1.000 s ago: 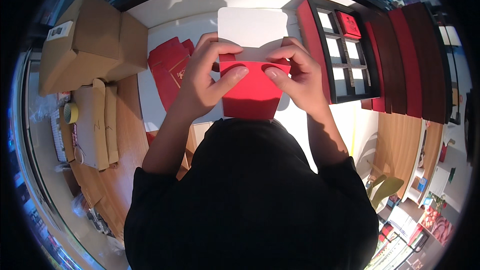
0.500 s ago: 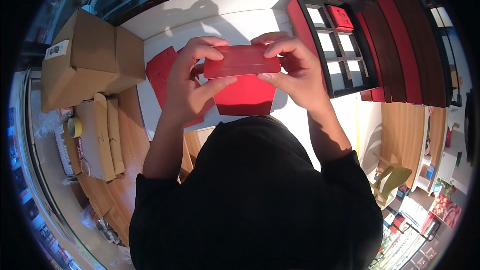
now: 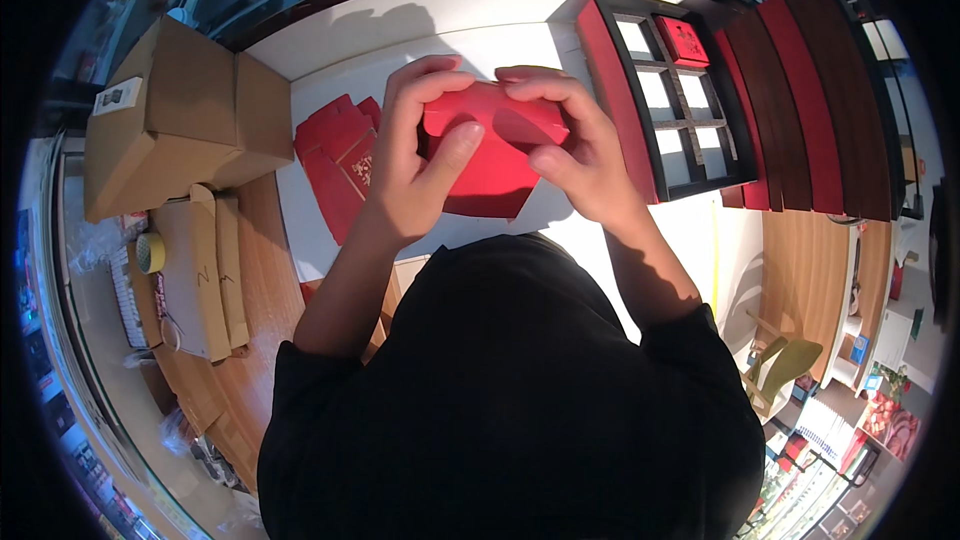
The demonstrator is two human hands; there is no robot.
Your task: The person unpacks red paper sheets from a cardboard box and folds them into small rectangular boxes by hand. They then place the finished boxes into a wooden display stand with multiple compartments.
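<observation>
my left hand (image 3: 402, 162) and right hand (image 3: 602, 168) are both pinching the red carton (image 3: 490, 180) between them, thumbs nearer me; i'd press evenly from each side so folds stay square.

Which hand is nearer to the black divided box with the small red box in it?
Right. The right hand is just left of the black divided box; the left hand is farther left, across the red carton both hold.
</observation>
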